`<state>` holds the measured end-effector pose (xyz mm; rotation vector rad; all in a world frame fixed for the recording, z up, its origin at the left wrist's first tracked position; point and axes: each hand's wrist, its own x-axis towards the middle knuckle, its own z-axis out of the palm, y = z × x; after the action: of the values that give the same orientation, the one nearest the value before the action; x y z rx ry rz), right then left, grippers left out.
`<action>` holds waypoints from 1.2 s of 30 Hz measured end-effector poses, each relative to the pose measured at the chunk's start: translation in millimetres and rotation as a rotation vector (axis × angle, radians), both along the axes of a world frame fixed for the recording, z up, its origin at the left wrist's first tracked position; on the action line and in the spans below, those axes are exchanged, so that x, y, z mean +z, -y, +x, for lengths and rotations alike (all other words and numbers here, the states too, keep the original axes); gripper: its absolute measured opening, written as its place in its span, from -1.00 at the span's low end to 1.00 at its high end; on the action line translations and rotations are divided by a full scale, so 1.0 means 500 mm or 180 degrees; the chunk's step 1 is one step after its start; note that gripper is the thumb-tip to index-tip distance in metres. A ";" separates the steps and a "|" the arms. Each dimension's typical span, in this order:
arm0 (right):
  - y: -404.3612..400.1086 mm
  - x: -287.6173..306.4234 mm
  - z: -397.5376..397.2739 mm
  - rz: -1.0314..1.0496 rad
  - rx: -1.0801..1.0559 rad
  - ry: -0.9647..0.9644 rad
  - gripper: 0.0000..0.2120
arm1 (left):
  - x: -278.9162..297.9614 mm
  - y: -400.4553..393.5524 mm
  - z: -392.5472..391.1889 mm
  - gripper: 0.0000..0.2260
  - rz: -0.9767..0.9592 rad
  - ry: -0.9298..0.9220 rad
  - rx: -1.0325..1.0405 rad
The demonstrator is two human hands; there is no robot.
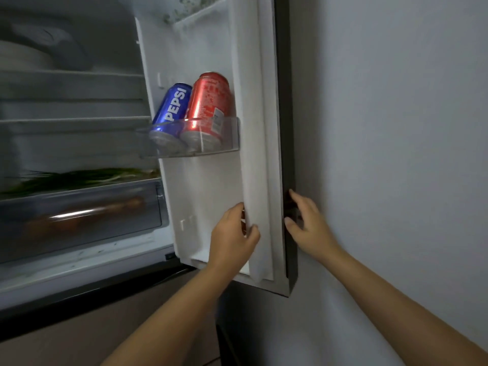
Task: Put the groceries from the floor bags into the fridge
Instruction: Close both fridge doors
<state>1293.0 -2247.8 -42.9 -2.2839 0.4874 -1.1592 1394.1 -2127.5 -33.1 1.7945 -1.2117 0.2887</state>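
Both hands on open fridge door: left hand grips its inner edge, right hand curls round its outer edge. Two cans, blue and red, upright in door shelf.

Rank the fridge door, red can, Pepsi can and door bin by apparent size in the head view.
1. Fridge door
2. Door bin
3. Red can and Pepsi can: red looks slightly bigger, but it may just stand nearer the camera, so call them alike.
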 end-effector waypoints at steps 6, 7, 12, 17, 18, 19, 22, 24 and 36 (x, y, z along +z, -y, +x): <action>-0.105 -0.028 -0.002 -0.1094 -0.0017 0.0324 -0.44 | 0.009 -0.166 0.033 -0.68 0.0128 -0.0050 0.0120; -0.128 -0.039 0.010 -0.1249 0.0033 0.0423 -0.48 | 0.010 -0.196 0.040 -0.66 0.0187 -0.0062 0.0211; -0.284 -0.068 0.098 -0.2061 -0.0228 0.1008 -0.62 | -0.005 -0.369 0.076 -0.49 0.0730 0.0133 0.1091; -0.457 -0.100 0.208 -0.2514 -0.0768 -0.0029 -0.34 | -0.030 -0.584 0.129 -0.52 0.1290 0.0505 0.2087; -0.485 -0.112 0.231 -0.2632 -0.0735 -0.0341 -0.31 | -0.034 -0.626 0.144 -0.53 0.1411 0.0577 0.2301; -0.508 -0.121 0.254 -0.2738 -0.0667 -0.0657 -0.29 | -0.037 -0.665 0.161 -0.55 0.1565 0.0636 0.2509; -0.562 -0.119 0.309 -0.3066 -0.0819 -0.1575 -0.33 | -0.040 -0.765 0.211 -0.59 0.2013 0.0744 0.3072; -0.571 -0.113 0.359 -0.3236 -0.0748 -0.1866 -0.43 | -0.041 -0.812 0.244 -0.59 0.2141 0.0760 0.3337; -0.599 -0.102 0.547 -0.3356 -0.0640 -0.2294 -0.32 | -0.049 -0.884 0.374 -0.68 0.2737 0.0699 0.4286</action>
<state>1566.7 -1948.2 -94.0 -3.6783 0.3993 -0.6790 1581.1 -1685.8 -57.8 3.2058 0.0272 0.7986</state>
